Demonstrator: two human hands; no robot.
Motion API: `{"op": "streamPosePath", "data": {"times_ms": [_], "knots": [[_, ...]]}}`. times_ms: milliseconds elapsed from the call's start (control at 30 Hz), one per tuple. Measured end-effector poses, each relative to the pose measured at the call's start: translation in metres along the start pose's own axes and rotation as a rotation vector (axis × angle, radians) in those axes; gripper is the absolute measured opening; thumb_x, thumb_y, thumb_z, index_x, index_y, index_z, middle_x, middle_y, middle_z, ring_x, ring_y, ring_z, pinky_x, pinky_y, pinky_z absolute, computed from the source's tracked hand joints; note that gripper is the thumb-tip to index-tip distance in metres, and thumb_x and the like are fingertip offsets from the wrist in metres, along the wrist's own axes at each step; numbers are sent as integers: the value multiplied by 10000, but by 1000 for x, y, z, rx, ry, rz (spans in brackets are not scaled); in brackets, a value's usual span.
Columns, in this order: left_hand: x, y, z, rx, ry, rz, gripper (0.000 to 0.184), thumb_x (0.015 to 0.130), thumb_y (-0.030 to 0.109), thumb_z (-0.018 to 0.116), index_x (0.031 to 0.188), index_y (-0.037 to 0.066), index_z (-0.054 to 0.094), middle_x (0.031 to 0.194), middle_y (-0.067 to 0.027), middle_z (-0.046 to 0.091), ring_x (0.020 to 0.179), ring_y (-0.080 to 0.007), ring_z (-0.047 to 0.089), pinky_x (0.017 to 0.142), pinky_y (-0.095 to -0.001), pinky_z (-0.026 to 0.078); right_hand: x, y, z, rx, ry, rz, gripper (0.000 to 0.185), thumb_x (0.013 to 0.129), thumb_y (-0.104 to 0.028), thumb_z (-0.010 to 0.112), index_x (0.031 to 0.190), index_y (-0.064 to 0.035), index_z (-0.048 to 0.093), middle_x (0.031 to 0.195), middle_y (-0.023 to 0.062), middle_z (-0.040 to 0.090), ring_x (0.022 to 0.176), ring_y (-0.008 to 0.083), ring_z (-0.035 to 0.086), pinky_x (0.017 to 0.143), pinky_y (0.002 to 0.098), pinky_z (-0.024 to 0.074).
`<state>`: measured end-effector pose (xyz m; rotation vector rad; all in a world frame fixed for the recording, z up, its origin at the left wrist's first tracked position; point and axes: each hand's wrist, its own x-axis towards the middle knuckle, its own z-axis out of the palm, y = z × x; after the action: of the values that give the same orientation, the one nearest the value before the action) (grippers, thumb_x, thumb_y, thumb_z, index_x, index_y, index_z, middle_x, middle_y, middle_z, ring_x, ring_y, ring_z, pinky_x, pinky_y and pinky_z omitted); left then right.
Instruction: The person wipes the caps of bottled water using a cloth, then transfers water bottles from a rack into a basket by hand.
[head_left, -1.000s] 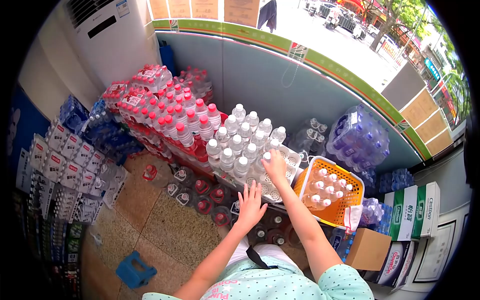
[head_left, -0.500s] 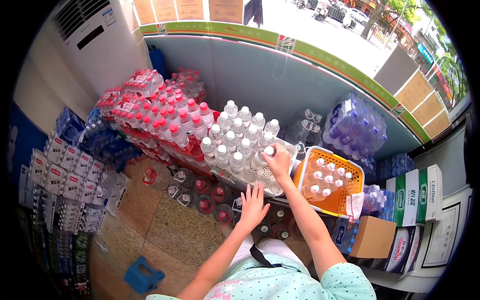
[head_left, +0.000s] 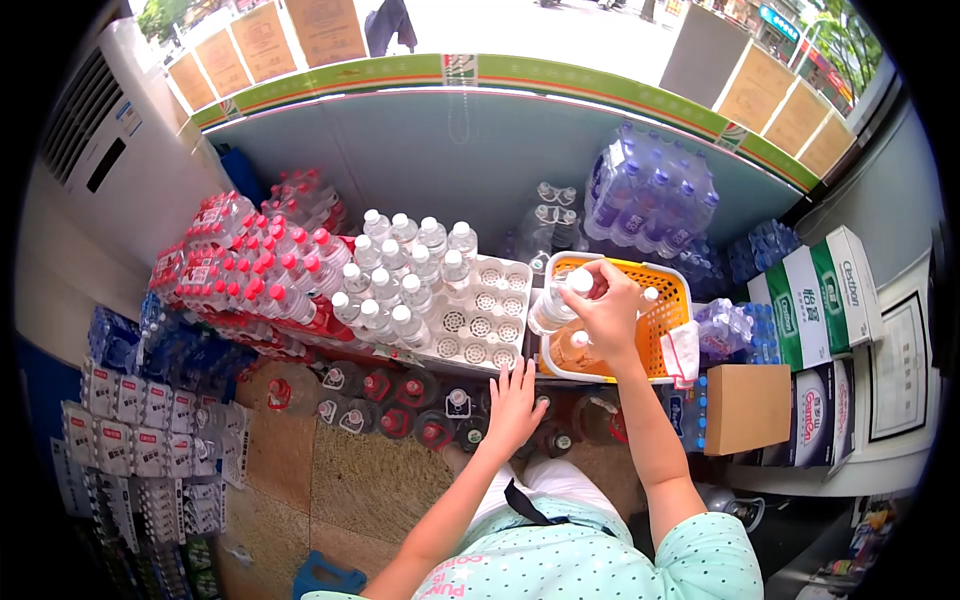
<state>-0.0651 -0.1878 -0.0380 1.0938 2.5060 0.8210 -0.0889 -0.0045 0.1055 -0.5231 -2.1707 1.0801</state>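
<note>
Holding a clear, white-capped bottle [head_left: 552,308] by its top, the right hand [head_left: 608,305] is closed, its fingers partly covering the cap. The bottle is at the left side of the yellow basket [head_left: 683,310]; whether its base touches anything there cannot be told. The hand and forearm hide much of the basket's inside, leaving only parts of other bottles [head_left: 575,352] in view.

The left hand [head_left: 515,405] is open and empty, fingers spread, at the near edge of the white tray [head_left: 512,302]; whether the fingertips touch it is unclear. White-capped bottles [head_left: 412,262] crowd the tray's left part, the front ones hiding the lower parts of those behind.

Farther left are red-capped bottles [head_left: 290,255], their packs overlapping too closely to separate. Purple shrink-wrapped bottles [head_left: 650,195] stand behind the basket, and a cardboard box [head_left: 748,408] lies to its right. The bottom edge cuts off a blue stool [head_left: 325,578].
</note>
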Motion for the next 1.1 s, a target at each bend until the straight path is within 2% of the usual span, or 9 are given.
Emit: {"op": "streamPosePath", "data": {"times_ms": [33, 100, 300, 467, 700, 833, 867, 1100], "knots": [[3, 7, 6, 8, -17, 27, 786, 854, 266, 683, 1480, -8, 294, 1523, -226, 303, 1401, -476, 257, 1096, -644, 259, 0, 2, -13, -9, 44, 7, 283, 692, -170, 841, 818, -18, 638, 656, 13, 612, 583, 68, 551, 562, 237, 463], [8, 19, 18, 25, -51, 79, 785, 854, 265, 684, 1479, -7, 294, 1523, -227, 303, 1405, -473, 256, 1101, -638, 258, -5, 8, -47, -35, 67, 63, 305, 681, -187, 850, 826, -13, 645, 660, 21, 627, 583, 75, 568, 560, 242, 472], [19, 56, 52, 91, -164, 211, 813, 844, 282, 694, 1477, -24, 286, 1540, -224, 278, 1424, -456, 238, 1120, -615, 243, -13, 40, -126, -142, 174, 118, 286, 671, -143, 846, 826, -10, 645, 683, 42, 663, 605, 88, 624, 579, 251, 504], [25, 76, 74, 197, -227, 253, 884, 815, 300, 720, 1490, -34, 257, 1556, -225, 254, 1441, -437, 216, 1138, -609, 204, -18, 86, -165, -184, 230, 181, 288, 641, -150, 834, 807, -10, 646, 713, 84, 693, 636, 139, 674, 608, 274, 531], [27, 82, 104, 378, -332, 227, 1015, 760, 378, 764, 1496, -54, 216, 1570, -242, 187, 1445, -435, 196, 1138, -610, 187, -27, 168, -177, -206, 225, 266, 321, 598, -178, 826, 811, -6, 658, 736, 120, 702, 686, 212, 703, 656, 318, 551], [26, 88, 111, 441, -331, 207, 1055, 739, 400, 775, 1497, -65, 206, 1579, -242, 156, 1452, -421, 185, 1143, -589, 195, -28, 217, -168, -326, 169, 309, 344, 569, -222, 827, 812, -28, 679, 761, 151, 702, 709, 271, 696, 693, 357, 550], [25, 89, 111, 460, -332, 205, 1060, 736, 402, 777, 1497, -65, 206, 1579, -243, 156, 1453, -419, 186, 1144, -584, 196, -29, 228, -165, -343, 150, 327, 318, 581, -217, 807, 821, -45, 692, 769, 163, 701, 720, 308, 688, 709, 390, 546], [26, 92, 111, 521, -344, 189, 1082, 714, 404, 791, 1497, -63, 209, 1583, -240, 149, 1453, -415, 191, 1152, -547, 211, -27, 284, -140, -502, 131, 423, 231, 641, -179, 761, 839, -80, 696, 840, 149, 709, 809, 336, 685, 747, 427, 544]]}}
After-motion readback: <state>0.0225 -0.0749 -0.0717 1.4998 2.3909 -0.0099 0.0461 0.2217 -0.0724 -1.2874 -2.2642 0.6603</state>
